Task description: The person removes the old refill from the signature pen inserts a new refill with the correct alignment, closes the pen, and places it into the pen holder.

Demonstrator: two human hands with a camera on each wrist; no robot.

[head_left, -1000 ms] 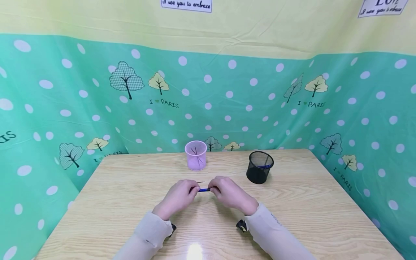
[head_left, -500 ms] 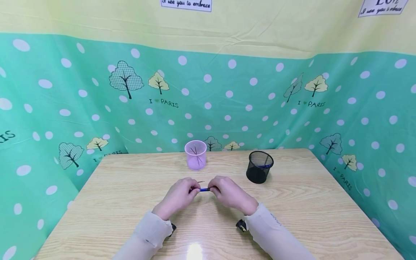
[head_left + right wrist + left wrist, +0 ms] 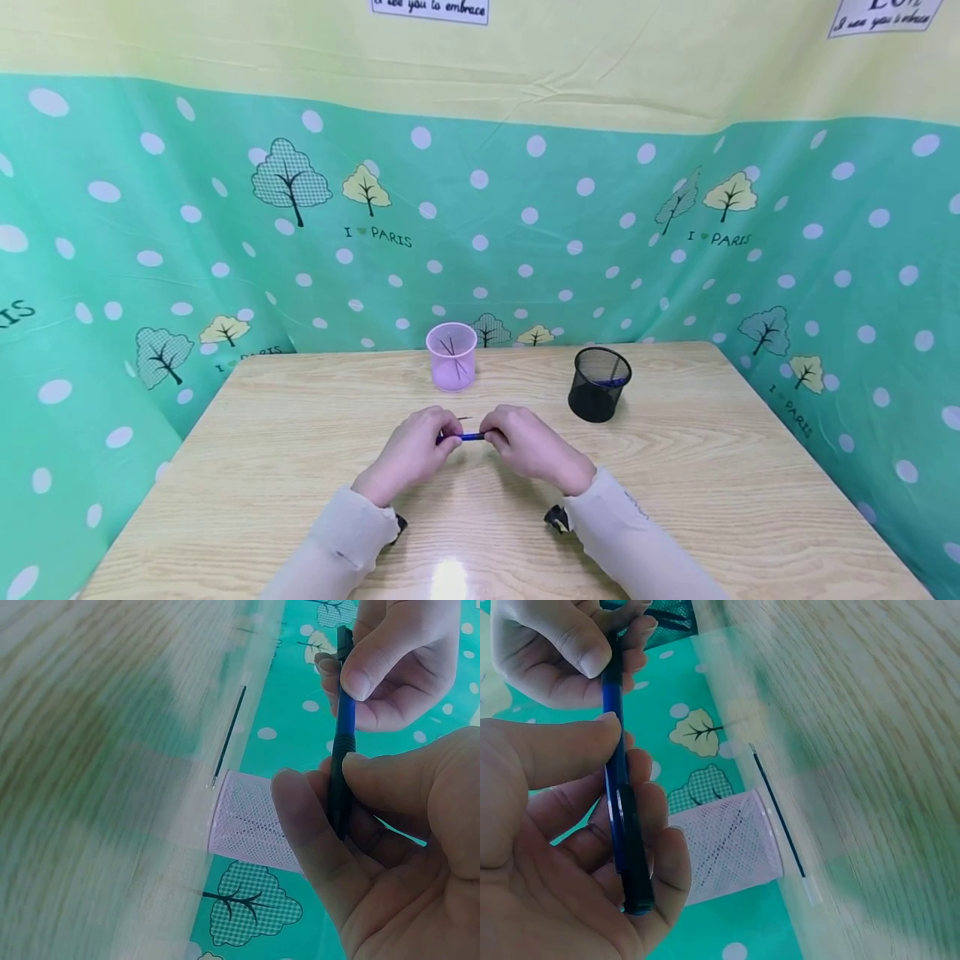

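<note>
Both hands hold one pen (image 3: 472, 437) level over the middle of the table. It has a blue barrel (image 3: 612, 701), a black ribbed grip (image 3: 343, 744) and a black clip (image 3: 632, 840). My left hand (image 3: 414, 448) grips the clip end between thumb and curled fingers. At the black grip end, my right hand (image 3: 531, 443) pinches with thumb and fingers; its fingers cover the tip. A thin dark pen refill (image 3: 778, 814) lies on the table just beyond the hands.
A lilac mesh pen holder (image 3: 453, 377) with several thin dark refills stands at the back centre. To its right is a black mesh pen holder (image 3: 592, 404) with a blue pen (image 3: 613, 383) inside. A patterned curtain (image 3: 525, 233) encloses the wooden table (image 3: 262, 467).
My left hand has risen and turned very slightly around the pen. The right hand keeps its place and its hold.
</note>
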